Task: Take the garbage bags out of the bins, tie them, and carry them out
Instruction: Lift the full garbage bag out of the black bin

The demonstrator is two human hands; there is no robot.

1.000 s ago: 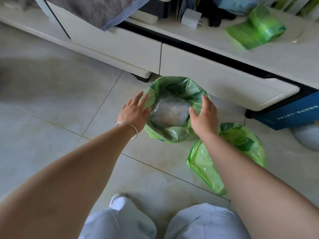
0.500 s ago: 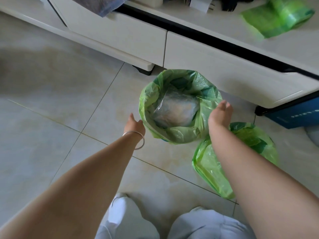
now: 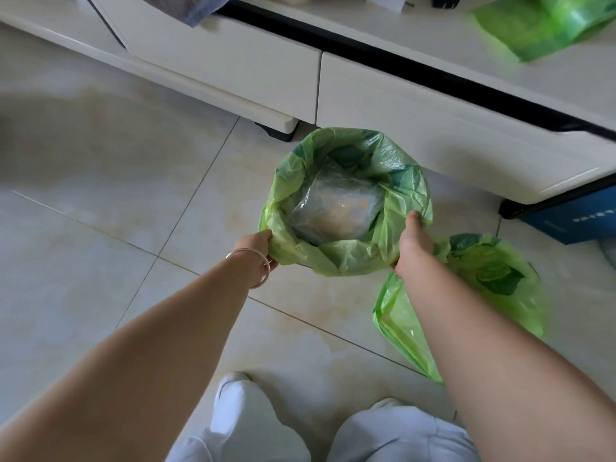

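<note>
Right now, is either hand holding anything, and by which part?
Both hold the open green garbage bag by its folded-over rim: the left hand at the rim's left side, the right hand at its right side.

A home living room, glossy beige floor tiles [image 3: 100,201], low white drawer cabinet [image 3: 433,128] at 12 o'clock, cloth [image 3: 196,8] draped over it

Both arms outstretched; left grip [image 3: 255,246], right grip [image 3: 413,241] clenched.
</note>
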